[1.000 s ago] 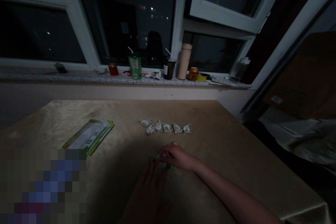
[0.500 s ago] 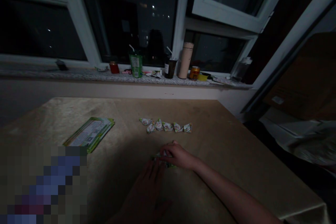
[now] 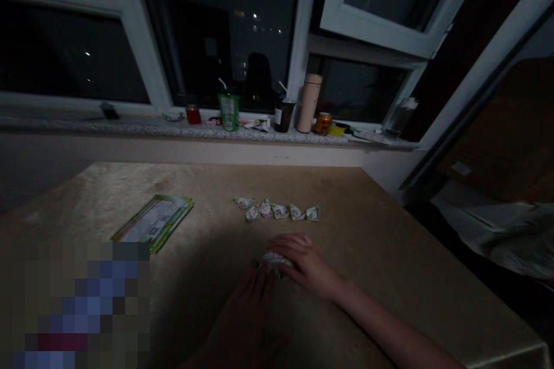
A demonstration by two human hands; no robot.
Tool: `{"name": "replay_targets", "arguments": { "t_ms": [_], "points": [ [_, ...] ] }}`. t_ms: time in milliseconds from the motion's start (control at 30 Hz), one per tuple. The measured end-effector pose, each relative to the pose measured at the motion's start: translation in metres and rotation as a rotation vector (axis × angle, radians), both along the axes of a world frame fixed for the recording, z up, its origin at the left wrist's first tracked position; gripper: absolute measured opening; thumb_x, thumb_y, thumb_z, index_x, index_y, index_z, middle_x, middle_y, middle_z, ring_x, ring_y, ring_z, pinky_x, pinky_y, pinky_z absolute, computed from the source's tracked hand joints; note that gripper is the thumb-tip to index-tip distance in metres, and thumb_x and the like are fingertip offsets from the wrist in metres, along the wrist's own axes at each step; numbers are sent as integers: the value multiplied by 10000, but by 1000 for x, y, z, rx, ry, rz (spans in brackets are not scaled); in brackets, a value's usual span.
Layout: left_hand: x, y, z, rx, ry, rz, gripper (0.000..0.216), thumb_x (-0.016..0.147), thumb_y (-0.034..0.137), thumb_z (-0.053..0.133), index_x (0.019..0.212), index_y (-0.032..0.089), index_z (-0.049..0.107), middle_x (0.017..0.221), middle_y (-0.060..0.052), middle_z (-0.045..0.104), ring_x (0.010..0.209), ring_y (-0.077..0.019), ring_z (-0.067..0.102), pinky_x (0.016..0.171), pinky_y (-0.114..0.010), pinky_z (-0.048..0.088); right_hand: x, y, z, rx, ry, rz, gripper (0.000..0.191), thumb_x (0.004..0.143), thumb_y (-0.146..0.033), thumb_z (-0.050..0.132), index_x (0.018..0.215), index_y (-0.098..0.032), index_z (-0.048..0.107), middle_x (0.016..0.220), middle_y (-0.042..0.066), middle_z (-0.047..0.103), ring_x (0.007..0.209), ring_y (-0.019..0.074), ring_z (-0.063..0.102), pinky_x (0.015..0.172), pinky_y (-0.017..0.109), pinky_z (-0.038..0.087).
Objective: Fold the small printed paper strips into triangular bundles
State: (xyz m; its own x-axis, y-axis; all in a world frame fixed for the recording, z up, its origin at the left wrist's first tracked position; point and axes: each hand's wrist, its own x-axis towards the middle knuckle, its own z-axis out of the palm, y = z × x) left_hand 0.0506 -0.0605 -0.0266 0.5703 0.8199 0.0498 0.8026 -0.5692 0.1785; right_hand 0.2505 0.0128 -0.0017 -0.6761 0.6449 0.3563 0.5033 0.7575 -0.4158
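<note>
On the tan table (image 3: 372,253) my right hand (image 3: 305,262) bends its fingers over a small green-and-white piece of paper (image 3: 272,260) and presses it down. My left hand (image 3: 246,305) lies in shadow just below it, fingers stretched toward the same paper and touching its near edge. A row of several small folded paper pieces (image 3: 277,211) lies a little farther up the table. A stack of green-and-white printed sheets (image 3: 153,222) rests to the left.
The windowsill (image 3: 130,125) behind the table holds a green cup with a straw (image 3: 228,109), a dark cup (image 3: 284,114), a tall beige flask (image 3: 310,102), a red jar (image 3: 193,114) and an orange can (image 3: 322,123). Clutter sits beyond the table's right edge.
The view has shifted slightly. My right hand has slid a little toward me and flattened more over the paper; the left hand stays beside it.
</note>
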Motion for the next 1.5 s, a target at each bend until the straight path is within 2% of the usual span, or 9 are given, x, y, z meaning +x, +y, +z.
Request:
{"name": "replay_targets", "arguments": {
  "t_ms": [133,267,400,600,733,933,1000,1200,1500],
  "points": [
    [2,-1,0,32,0,-23,825,785,570,567,1394,44,382,1450,-216,321,1319,-393,315,1047,-515,338,7,-35,6,36,-180,30,452,944,-306,448,1381,-203,390,1423,44,441,1332,172,343,1113,378,231],
    [1,-1,-4,53,-5,-32,816,819,595,509,1386,21,387,1437,-237,335,1313,-394,330,1043,-521,341,8,-57,-2,7,-251,13,549,933,-327,451,1434,-163,296,1471,57,360,1364,170,295,1164,389,149],
    [-2,1,-9,81,-14,-43,804,843,617,455,1399,41,374,1450,-221,323,1317,-378,332,1048,-513,335,7,-60,-11,-46,-252,-18,606,921,-347,468,1455,-161,250,1467,70,360,1365,186,299,1171,410,144],
    [-4,1,-9,93,-21,-35,784,818,597,512,1393,76,397,1445,-196,355,1307,-359,359,1054,-482,332,7,-58,-15,-126,-207,-18,615,917,-341,474,1460,-173,237,1473,68,349,1367,183,297,1177,422,113],
    [-3,1,-6,108,-5,-43,763,823,579,515,1382,70,414,1433,-198,375,1294,-354,383,1046,-471,344,5,-58,-12,-157,-167,-24,618,900,-315,502,1451,-171,263,1459,69,376,1358,185,316,1175,421,126],
    [-4,4,-7,156,-42,-28,695,855,561,486,1370,97,434,1400,-172,444,1264,-340,424,1045,-492,344,5,-59,-12,-185,-139,-58,630,855,-293,563,1425,-152,334,1449,88,389,1339,205,353,1137,367,270],
    [-5,5,-8,168,-63,-18,671,856,539,499,1371,114,430,1399,-159,450,1269,-332,415,1043,-487,351,5,-58,-13,-190,-141,-59,638,843,-288,577,1421,-148,344,1450,87,387,1338,211,355,1134,364,277],
    [-9,8,-14,182,-125,-86,809,834,455,554,1465,93,200,1517,-162,220,1366,-314,250,1078,-453,319,5,-57,-13,-192,-124,-54,639,833,-280,581,1416,-144,357,1439,91,404,1329,208,371,1134,354,277],
    [-9,10,-14,126,-146,-101,882,803,449,581,1484,119,129,1523,-163,187,1364,-341,244,1071,-480,322,5,-59,-11,-152,-121,-55,607,842,-261,551,1410,-157,364,1445,82,396,1335,206,360,1128,368,291]
  ]
}}
